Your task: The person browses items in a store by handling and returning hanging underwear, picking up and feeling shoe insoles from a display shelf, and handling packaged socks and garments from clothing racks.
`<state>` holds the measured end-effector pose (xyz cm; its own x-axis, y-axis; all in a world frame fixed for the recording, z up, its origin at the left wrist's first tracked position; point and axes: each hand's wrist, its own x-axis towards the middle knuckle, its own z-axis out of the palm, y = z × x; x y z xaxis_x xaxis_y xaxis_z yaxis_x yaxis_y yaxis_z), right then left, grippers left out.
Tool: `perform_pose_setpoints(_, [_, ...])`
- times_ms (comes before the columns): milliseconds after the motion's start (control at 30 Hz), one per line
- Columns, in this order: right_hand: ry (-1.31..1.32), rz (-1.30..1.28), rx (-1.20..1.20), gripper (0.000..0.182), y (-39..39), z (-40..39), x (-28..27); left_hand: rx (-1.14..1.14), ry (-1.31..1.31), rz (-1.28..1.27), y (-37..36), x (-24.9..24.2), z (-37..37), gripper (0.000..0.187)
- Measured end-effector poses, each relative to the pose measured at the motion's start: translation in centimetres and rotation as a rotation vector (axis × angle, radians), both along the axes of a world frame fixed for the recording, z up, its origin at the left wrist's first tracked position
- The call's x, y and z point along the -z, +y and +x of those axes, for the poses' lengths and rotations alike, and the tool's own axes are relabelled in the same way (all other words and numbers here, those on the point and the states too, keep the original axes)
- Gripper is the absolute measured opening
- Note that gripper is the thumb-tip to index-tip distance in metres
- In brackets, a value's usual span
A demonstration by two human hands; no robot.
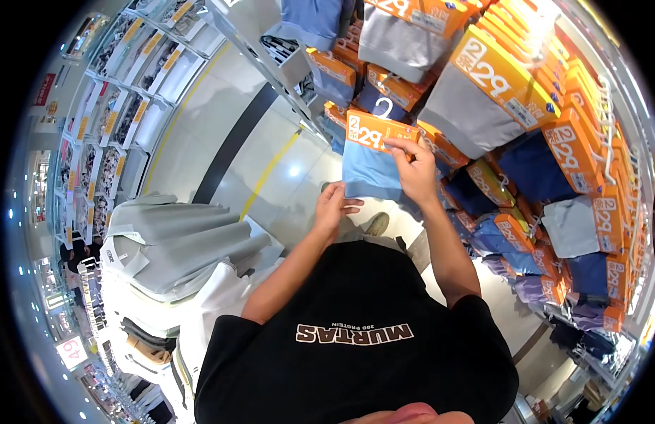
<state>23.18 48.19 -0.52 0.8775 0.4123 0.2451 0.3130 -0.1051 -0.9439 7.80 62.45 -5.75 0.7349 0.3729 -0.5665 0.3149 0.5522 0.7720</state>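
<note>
A pack of light blue underwear with an orange header card marked 29 and a white hook is held up in front of me. My right hand pinches the right side of its card, thumb and fingers closed on the edge. By the pack's lower left corner is my left hand, thumb raised at the side edge and fingers stretched out just below the bottom edge. Close behind and to the right, similar packs with orange cards hang in rows, holding grey, navy and blue garments.
To the left, grey polo shirts and white garments hang on a rack. Farther left stands a shelf unit of small packs with orange labels. A tiled floor aisle with yellow and black stripes runs between the displays.
</note>
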Motion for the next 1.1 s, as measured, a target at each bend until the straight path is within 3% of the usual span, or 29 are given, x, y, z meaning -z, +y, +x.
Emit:
perform_pose_setpoints(100, [0.006, -0.081, 0.052, 0.018, 1.8, 2.3, -0.2, 0.051, 0.047, -0.005, 1.7, 0.3, 0.3, 0.032])
perform_pose_setpoints(200, [0.062, 0.002, 0.099, 0.018, 4.1, 3.3, -1.0, 0.118, 0.056, -0.026, 3.3, 1.1, 0.5, 0.032])
perform_pose_setpoints(367, [-0.119, -0.254, 0.179, 0.021, 5.1, 6.3, 4.5, 0.207, 0.016, -0.031, 6.6, 1.2, 2.3, 0.027])
perform_pose_setpoints(433, [-0.037, -0.324, 0.218, 0.022, 5.4, 5.5, 4.1, 0.207, 0.006, -0.026, 8.3, 1.1, 3.0, 0.025])
perform_pose_setpoints(567, [0.007, -0.389, 0.256, 0.031, 6.4, 4.0, 3.5, 0.277, -0.082, 0.286, 13.4, 2.5, 6.2, 0.022])
perform_pose_setpoints(633, [-0.09, -0.446, 0.289, 0.035, 6.5, 3.8, 4.5, 0.36, -0.185, 0.63, 17.2, 3.7, 9.3, 0.026])
perform_pose_setpoints(733, [-0.081, -0.487, 0.33, 0.041, 6.8, 3.0, 5.5, 0.277, -0.282, 1.01, 22.1, 2.7, 15.0, 0.033])
perform_pose_setpoints(800, [-0.056, -0.457, 0.374, 0.04, 7.6, 2.1, 5.1, 0.314, -0.398, 1.218, 24.4, -0.4, 17.9, 0.044])
perform_pose_setpoints(867, [-0.075, -0.488, 0.403, 0.039, 8.3, 1.1, 4.2, 0.338, -0.54, 1.369, 25.7, -3.1, 20.3, 0.049])
perform_pose_setpoints(967, [-0.012, -0.419, 0.449, 0.035, 9.5, -0.6, 3.4, 0.462, -0.566, 1.53, 26.6, -3.2, 23.6, 0.048])
perform_pose_setpoints(1067, [-0.12, -0.497, 0.5, 0.032, 9.2, -1.8, 6.3, 0.754, -0.418, 1.546, 27.1, -3.0, 25.6, 0.045])
perform_pose_setpoints(1100, [0.028, -0.405, 0.518, 0.031, 9.7, -2.7, 5.8, 0.79, -0.399, 1.605, 27.1, -3.2, 25.9, 0.044])
